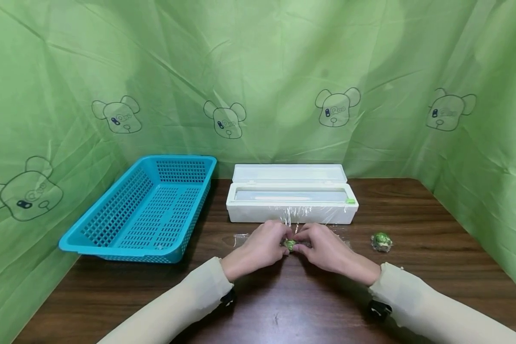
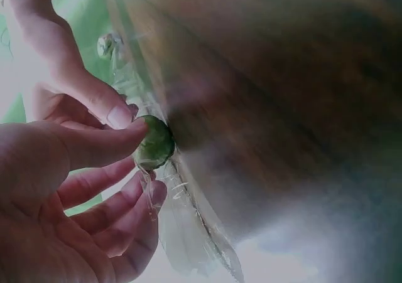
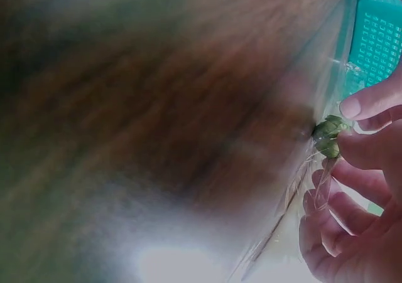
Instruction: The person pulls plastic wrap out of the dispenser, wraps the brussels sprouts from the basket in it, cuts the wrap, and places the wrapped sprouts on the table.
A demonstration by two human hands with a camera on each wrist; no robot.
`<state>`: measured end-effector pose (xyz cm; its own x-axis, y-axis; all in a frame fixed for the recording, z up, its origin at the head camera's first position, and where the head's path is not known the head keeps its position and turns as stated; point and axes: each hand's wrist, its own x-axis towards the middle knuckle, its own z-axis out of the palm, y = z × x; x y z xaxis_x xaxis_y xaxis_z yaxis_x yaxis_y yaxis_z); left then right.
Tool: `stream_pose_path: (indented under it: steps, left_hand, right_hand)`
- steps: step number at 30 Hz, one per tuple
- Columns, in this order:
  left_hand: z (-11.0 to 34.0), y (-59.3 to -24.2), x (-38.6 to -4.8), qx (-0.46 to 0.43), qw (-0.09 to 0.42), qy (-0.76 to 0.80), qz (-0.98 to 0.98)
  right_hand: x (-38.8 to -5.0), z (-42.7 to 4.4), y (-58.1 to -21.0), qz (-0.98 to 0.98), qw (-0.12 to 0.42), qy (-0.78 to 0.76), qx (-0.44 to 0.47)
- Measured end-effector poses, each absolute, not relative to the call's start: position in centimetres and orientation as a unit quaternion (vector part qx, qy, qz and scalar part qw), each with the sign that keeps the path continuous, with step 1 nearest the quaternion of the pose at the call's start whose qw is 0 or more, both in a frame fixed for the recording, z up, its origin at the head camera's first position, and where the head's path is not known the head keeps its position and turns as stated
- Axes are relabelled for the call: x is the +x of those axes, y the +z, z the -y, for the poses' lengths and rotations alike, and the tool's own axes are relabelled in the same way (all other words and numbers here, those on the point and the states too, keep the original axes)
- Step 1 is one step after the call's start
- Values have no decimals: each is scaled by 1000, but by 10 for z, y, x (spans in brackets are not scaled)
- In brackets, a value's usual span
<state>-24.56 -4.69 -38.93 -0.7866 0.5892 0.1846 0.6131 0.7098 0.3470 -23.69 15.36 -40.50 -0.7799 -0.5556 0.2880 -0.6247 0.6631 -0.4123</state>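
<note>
A small green Brussels sprout [image 1: 290, 244] rests on the table in front of a white cling film dispenser [image 1: 292, 216]. Thin clear film [image 2: 195, 233] lies under and around the sprout [image 2: 156, 145]. From the left, my left hand [image 1: 264, 243] pinches the sprout and film, thumb against its side. My right hand [image 1: 325, 249] does the same from the right; its thumb touches the sprout [image 3: 329, 133] and its fingers hold gathered film. Fingers partly hide the sprout. A second sprout [image 1: 381, 241], wrapped in film, sits to the right, apart from both hands.
A blue plastic basket [image 1: 165, 215] stands at the left of the dark wooden table [image 1: 292, 301]. The dispenser's lid [image 1: 289, 173] is raised at the back, and a green slider [image 1: 350, 201] sits at its right end. Green printed cloth [image 1: 275, 62] encloses the back and sides.
</note>
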Motion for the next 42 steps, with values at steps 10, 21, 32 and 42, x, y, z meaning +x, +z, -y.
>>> stream_pose_path:
  steps: [10, 21, 32, 42]
  left_hand:
    - [47, -390, -252, -308, 28, -187, 933]
    - [50, -383, -255, -305, 32, -175, 935]
    - [49, -390, -256, -298, 51, -182, 936]
    - [45, -390, -265, -288, 60, -147, 944]
  right_hand:
    - [-240, -151, -403, 916, 113, 226, 313]
    - [-251, -152, -403, 922, 113, 223, 296]
    - [-256, -150, -407, 922, 106, 225, 297]
    - [-258, -151, -406, 920, 121, 234, 289]
